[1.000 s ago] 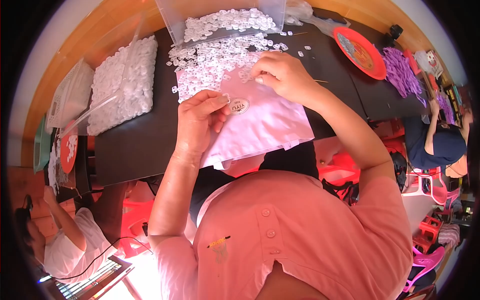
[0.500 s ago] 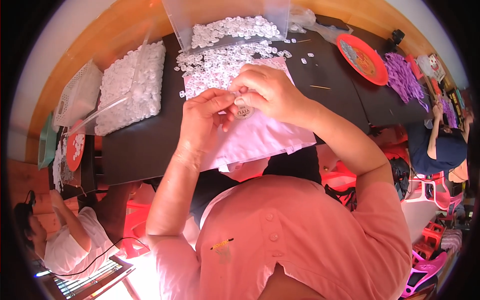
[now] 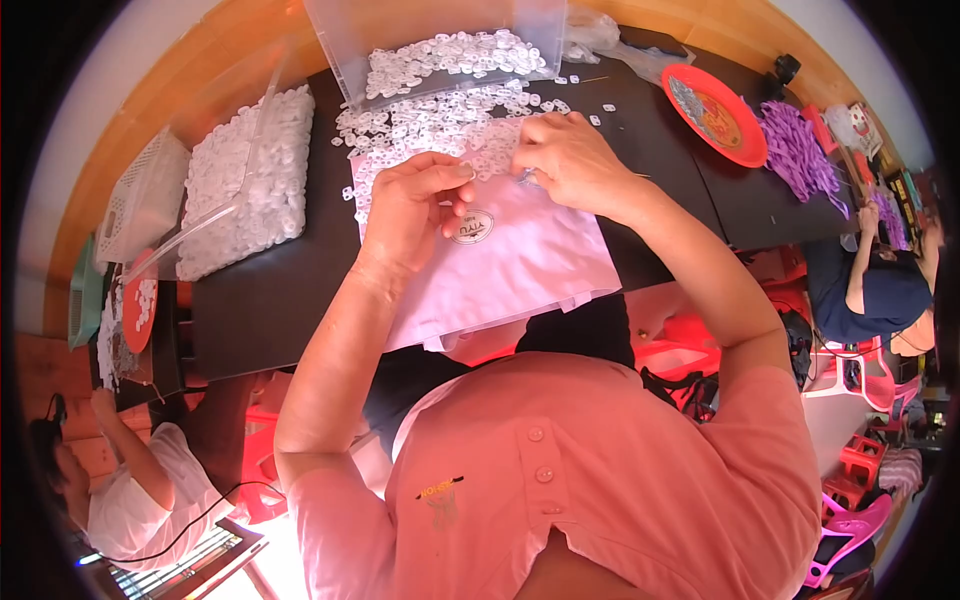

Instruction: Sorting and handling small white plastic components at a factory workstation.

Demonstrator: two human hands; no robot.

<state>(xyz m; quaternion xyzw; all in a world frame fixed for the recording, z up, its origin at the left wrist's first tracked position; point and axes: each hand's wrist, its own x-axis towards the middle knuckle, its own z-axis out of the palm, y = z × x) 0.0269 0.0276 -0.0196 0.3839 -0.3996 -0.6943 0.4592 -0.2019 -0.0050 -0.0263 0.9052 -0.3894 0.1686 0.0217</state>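
Observation:
A pink fabric bag (image 3: 535, 260) with a round dark print lies in front of me on the dark table. Loose small white plastic pieces (image 3: 425, 125) are heaped at its far end, partly on the bag. Above its left side, my left hand (image 3: 415, 205) is closed, thumb and forefinger pinching a small white piece at their tips. To the right, my right hand (image 3: 570, 165) is bent low over the bag with its fingers drawn together. Something small and pale shows under those fingers, too blurred to name.
A clear bin (image 3: 345, 60) tipped toward me holds more white pieces at the back. At left stands a clear box of bagged white pieces (image 3: 255, 170). A red plate (image 3: 712, 115) and purple strips (image 3: 798, 150) lie at right. Two other people sit at the sides.
My hands were together above the bag; they have now come apart, the right hand moving right and lower to the bag. The bag's round print is more exposed.

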